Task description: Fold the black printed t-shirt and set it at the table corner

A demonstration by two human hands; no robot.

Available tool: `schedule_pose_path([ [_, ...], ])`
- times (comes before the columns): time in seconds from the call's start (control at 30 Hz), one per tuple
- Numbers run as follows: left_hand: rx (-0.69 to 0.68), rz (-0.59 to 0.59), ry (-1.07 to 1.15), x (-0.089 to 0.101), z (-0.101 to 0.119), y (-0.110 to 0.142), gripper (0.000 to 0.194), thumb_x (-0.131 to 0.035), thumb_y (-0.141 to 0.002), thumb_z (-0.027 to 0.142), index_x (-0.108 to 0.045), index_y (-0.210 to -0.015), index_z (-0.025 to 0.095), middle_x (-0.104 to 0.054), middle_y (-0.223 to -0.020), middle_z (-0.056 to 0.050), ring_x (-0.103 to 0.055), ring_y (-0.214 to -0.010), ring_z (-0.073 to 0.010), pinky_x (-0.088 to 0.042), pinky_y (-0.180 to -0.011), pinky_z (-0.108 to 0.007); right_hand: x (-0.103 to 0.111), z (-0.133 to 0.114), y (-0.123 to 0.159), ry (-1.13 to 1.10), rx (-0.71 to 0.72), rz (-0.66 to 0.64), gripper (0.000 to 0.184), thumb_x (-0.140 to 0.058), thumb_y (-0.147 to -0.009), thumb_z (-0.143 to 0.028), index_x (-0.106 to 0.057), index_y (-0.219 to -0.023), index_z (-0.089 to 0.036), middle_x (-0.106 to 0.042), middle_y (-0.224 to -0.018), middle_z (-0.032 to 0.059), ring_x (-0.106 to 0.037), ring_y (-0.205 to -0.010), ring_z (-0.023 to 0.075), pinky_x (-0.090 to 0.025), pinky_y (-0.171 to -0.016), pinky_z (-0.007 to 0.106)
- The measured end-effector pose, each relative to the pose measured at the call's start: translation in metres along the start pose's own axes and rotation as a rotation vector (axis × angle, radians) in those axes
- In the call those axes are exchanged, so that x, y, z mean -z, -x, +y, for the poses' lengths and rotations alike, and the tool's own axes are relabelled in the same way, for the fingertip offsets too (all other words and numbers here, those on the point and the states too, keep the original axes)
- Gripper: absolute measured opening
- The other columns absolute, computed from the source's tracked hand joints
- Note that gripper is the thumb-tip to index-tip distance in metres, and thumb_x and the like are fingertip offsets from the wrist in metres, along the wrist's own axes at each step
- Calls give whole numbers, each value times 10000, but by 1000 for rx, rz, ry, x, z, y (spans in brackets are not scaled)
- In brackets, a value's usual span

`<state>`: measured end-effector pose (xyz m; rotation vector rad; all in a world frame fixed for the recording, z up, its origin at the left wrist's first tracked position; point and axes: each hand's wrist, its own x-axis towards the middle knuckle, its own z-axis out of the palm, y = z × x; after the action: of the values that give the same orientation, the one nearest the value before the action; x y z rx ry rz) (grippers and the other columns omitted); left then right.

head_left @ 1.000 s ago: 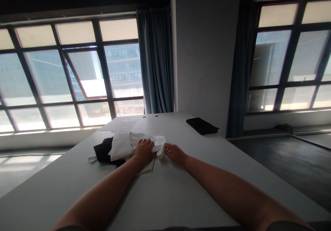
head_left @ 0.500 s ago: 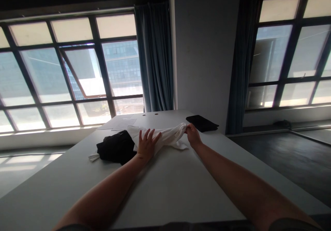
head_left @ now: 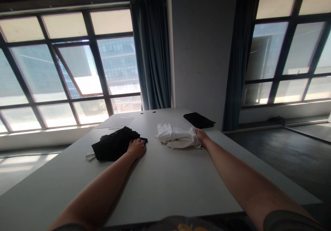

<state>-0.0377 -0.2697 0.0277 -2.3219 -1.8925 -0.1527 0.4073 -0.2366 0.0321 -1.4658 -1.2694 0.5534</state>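
A crumpled white cloth garment (head_left: 178, 136) lies bunched on the white table (head_left: 165, 179). My right hand (head_left: 203, 137) is closed on its right end. To the left is a heap of black cloth (head_left: 112, 144), with a small white piece (head_left: 90, 156) sticking out at its lower left. My left hand (head_left: 137, 148) rests at the heap's right edge, fingers curled over the black cloth. A gap of bare table separates the two garments.
A flat, folded black cloth (head_left: 199, 119) lies near the table's far right edge. Thin, clear sheets (head_left: 121, 122) lie at the far left. Beyond the table stand a pillar (head_left: 200, 51), blue curtains (head_left: 152, 58) and windows, one pane tilted open.
My left hand has left the white garment and moved left onto the black cloth. The white garment has slid right with my right hand, away from the black heap.
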Motion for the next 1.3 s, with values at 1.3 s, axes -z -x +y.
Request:
schedule_pose_path([
  [1.3,286,-29,-3,-5,-109,-9,536,-449,-1156,309,-694,-1629,259,-604,-1739,-172,-519,-1643,-383,-386,-1353,-617,-17,-1,-3,509,123,-243,358,-488,-1135,-343,-751,-990,-147,-796,-1195,140,-641,-1012,164,-395,-885,248],
])
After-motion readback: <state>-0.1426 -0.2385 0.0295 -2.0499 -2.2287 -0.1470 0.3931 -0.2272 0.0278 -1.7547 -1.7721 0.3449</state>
